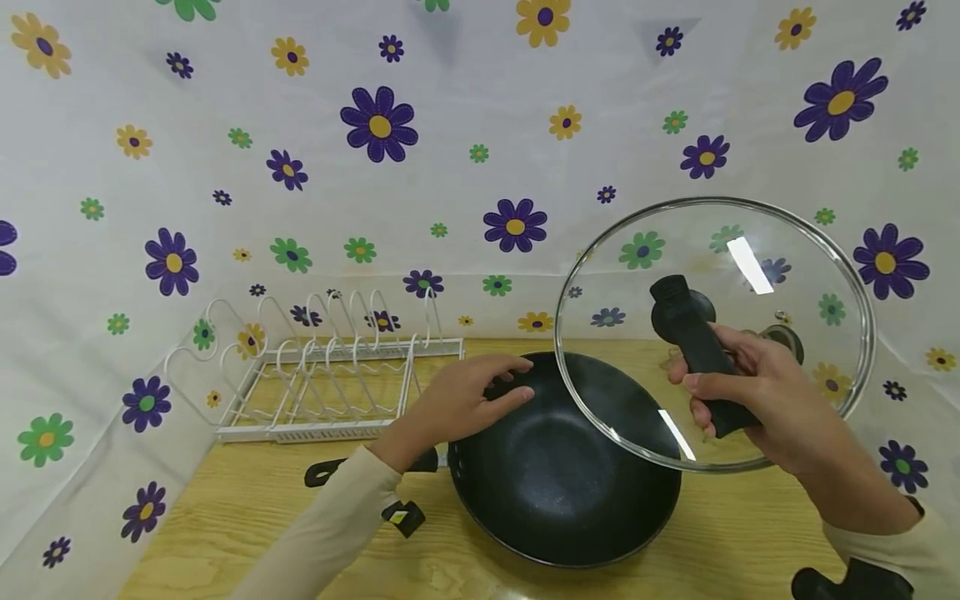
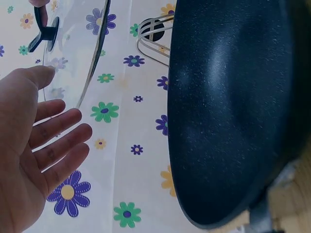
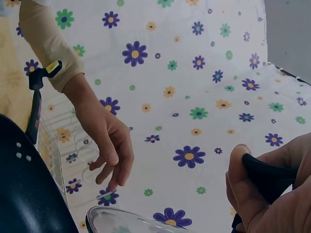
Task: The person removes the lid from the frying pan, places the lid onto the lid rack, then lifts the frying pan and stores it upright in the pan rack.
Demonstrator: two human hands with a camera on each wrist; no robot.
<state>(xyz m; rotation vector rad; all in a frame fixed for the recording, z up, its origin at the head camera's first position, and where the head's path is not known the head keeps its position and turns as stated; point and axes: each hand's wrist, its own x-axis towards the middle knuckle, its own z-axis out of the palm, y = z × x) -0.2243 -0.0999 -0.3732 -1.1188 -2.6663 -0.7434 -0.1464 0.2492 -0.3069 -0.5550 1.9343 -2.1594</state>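
Gripping the handle (image 1: 703,350), right hand (image 1: 776,396) holds glass lid (image 1: 750,308) tilted up, apart from black wok (image 1: 562,467). Left hand (image 1: 476,396) is empty, fingers loosely spread, near wok's left rim. Wok sits on wooden table (image 1: 750,525), white rack (image 1: 337,430) to its left.

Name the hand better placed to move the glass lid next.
Likely the right hand: it grips the black handle of the glass lid, while the left hand, near the wok, holds nothing.
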